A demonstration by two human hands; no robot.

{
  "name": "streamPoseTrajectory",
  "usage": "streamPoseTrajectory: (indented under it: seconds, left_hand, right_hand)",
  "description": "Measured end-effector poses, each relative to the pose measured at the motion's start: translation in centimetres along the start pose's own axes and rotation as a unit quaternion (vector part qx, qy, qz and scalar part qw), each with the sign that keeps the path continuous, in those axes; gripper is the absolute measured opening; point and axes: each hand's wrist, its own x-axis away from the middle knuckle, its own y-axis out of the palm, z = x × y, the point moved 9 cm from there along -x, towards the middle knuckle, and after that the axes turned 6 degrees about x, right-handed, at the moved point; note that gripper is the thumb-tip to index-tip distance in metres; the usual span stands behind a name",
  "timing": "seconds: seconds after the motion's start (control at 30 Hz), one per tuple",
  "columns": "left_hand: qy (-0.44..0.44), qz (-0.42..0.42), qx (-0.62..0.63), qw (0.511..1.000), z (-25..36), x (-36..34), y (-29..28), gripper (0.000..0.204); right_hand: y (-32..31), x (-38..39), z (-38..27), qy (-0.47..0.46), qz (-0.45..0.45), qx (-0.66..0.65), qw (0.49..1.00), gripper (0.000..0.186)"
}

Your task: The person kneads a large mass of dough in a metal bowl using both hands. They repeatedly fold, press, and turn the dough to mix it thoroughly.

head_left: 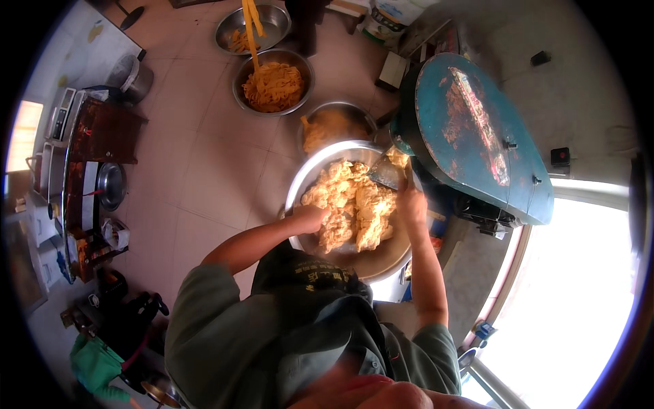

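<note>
pale yellow dough (351, 204) fills the big steel basin (381, 262) held just ahead of the person's chest, a lumpy mass whose long axis runs roughly from 7 o'clock to 1 o'clock across the basin. the left hand (310, 218) sits at the basin's 9 o'clock rim, fingers curled down into the near-left edge of the dough; it looks closed around a clump, though the fingertips are buried and the grip cannot be read for sure. the right hand (411, 204) is at about 3 o'clock on the basin, touching the dough's right flank; it is blurred, so whether it is spread or clenched cannot be told. both hands are in contact with the mass, so neither is clearly nearer; the bulk of the dough lies between them and toward 12 o'clock from both wrists.

at the basin's 1 o'clock edge a grey metal chute (387, 174) of the blue-lidded machine (477, 129) meets the dough, with a scrap of dough on it. beyond, toward 11 o'clock on the tiled floor (204, 163), stands a steel bowl of yellow strips (274, 83), another bowl (253, 27) behind it with strips hanging over it, and a third bowl (335, 126) just past the basin's far rim. a dark counter (95, 170) with a small pan lies at 9 o'clock.
</note>
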Motion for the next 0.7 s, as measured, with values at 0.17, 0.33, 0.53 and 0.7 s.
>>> streamPoseTrajectory:
  seconds: [0.17,0.33,0.53,0.7]
  left_hand:
    - [0.115,0.068,0.124,0.983,0.3,-1.5,1.5,0.03]
    - [0.112,0.111,0.14,0.978,1.3,-2.0,-0.7,0.029]
    - [0.107,0.124,0.14,0.977,0.3,-2.4,1.3,0.016]
    - [0.116,0.112,0.16,0.974,1.2,-1.1,0.2,0.017]
  right_hand:
    - [5.9,-2.2,4.0,0.094,-0.157,0.044,0.982,0.036]
    - [1.4,-0.5,2.5,0.013,0.035,-0.041,0.998,0.037]
    - [4.5,-1.2,3.1,0.094,-0.041,-0.028,0.994,0.042]
    - [4.2,0.7,2.6,0.129,-0.119,-0.006,0.984,0.037]
